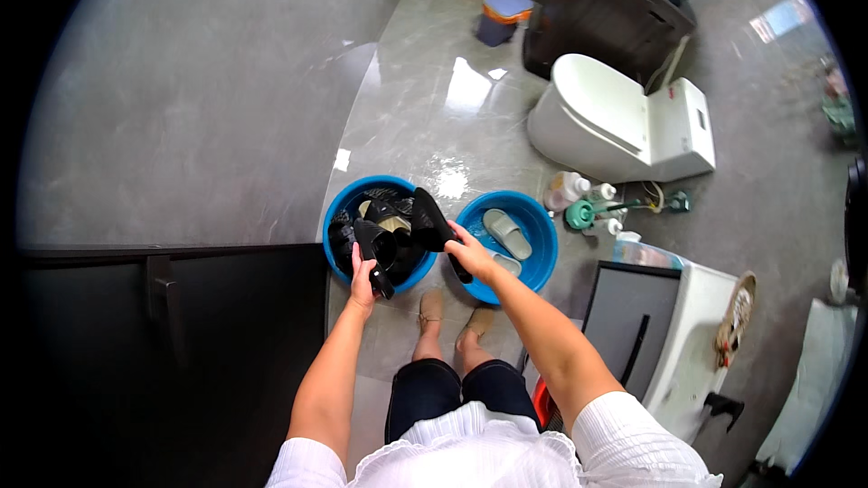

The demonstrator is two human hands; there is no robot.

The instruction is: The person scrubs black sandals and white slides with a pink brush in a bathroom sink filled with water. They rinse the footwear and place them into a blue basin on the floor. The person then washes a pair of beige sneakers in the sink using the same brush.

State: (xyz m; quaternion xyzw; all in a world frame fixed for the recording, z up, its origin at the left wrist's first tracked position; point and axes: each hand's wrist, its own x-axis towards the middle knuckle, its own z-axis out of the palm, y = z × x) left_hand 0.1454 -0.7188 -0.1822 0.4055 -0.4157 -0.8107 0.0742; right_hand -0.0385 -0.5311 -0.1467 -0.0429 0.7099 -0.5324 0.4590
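Gripping one black slipper (373, 258) in my left hand (363, 282), another (432, 221) in my right hand (470, 256) (fingers wrapped), I judged drips might slick the floor (425, 108).

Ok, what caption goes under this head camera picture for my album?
Left hand and right hand each hold a black slipper over two blue basins on the bathroom floor.

The person wears a white top of finely ribbed or pleated cloth, its short sleeves (633, 438) ending above the elbows in loose, gathered edges, so both forearms are bare down to the hands. No watch, ring or bracelet can be made out on the left hand (363, 276) or the right hand (471, 256). Below the top's ruffled hem are dark blue trousers (452, 393), cut off near the knee. On the feet are tan open sandals (455, 314), straps crossing the instep.
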